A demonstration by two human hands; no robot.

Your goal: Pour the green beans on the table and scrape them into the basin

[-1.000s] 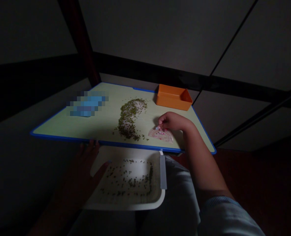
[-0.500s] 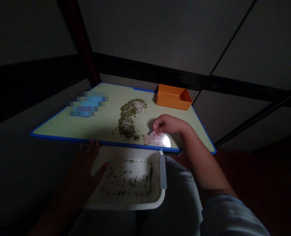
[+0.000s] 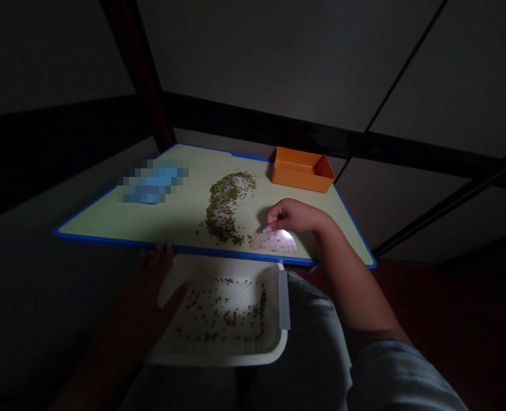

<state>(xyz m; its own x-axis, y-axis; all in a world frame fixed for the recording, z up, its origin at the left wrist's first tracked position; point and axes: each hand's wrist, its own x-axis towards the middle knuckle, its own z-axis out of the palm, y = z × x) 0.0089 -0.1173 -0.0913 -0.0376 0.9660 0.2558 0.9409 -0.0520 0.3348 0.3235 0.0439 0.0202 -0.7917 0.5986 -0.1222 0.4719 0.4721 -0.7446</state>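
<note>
My right hand (image 3: 289,218) pinches the far edge of a clear, semicircular plastic piece with pink marks (image 3: 274,243), which lies near the board's front edge. To its left a curved heap of small green beans mixed with white grains (image 3: 222,208) covers part of the pale board (image 3: 179,200). My left hand (image 3: 158,285), dim in shadow, has its fingers spread over the left side of a white tub (image 3: 274,351), with fingertips near the board's blue edge. Scattered green beans (image 3: 233,317) lie inside the tub.
An orange open box (image 3: 302,174) stands at the board's back right. At the back left lies a blurred blue object (image 3: 154,182). The tub sits below the board's front edge, over my lap. Dark walls or panels rise behind the board.
The bright reflection on the clear piece has shifted and shrunk toward its far edge, as if it tilted slightly. Both hands are nearly unmoved.
</note>
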